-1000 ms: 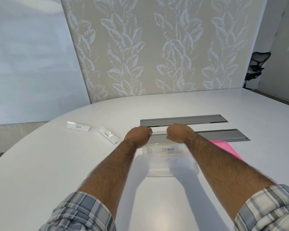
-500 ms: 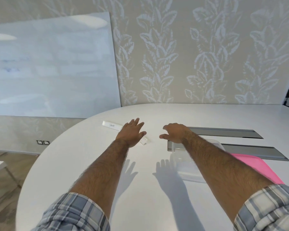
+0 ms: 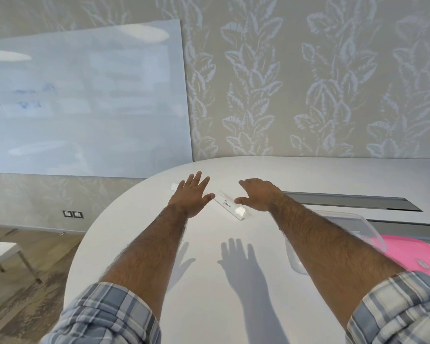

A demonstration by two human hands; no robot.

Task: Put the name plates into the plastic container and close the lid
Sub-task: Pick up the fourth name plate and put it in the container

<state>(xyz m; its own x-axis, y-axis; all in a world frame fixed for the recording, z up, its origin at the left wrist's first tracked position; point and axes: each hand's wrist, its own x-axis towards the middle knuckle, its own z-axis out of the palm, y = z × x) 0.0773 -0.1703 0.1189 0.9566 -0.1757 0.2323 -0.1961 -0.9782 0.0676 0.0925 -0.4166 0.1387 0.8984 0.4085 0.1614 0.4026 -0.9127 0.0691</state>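
A clear name plate (image 3: 230, 205) with handwriting lies on the white table (image 3: 209, 281) between my two hands. My left hand (image 3: 191, 194) hovers open with fingers spread, covering most of a second name plate (image 3: 174, 186), of which only the left end shows. My right hand (image 3: 257, 194) is open just right of the near plate, thumb close to it. The clear plastic container (image 3: 358, 219) stands to the right, largely hidden behind my right forearm. Its pink lid (image 3: 415, 254) lies flat beside it.
Two grey cable hatches (image 3: 353, 201) are set into the table beyond the container. A whiteboard (image 3: 85, 100) leans on the patterned wall at left. The table's rounded edge drops to a floor at left, where a white bench (image 3: 0, 252) stands.
Both hands left the container and moved left to the two name plates, opening on the way. My view swung left, so the container now sits at the right.
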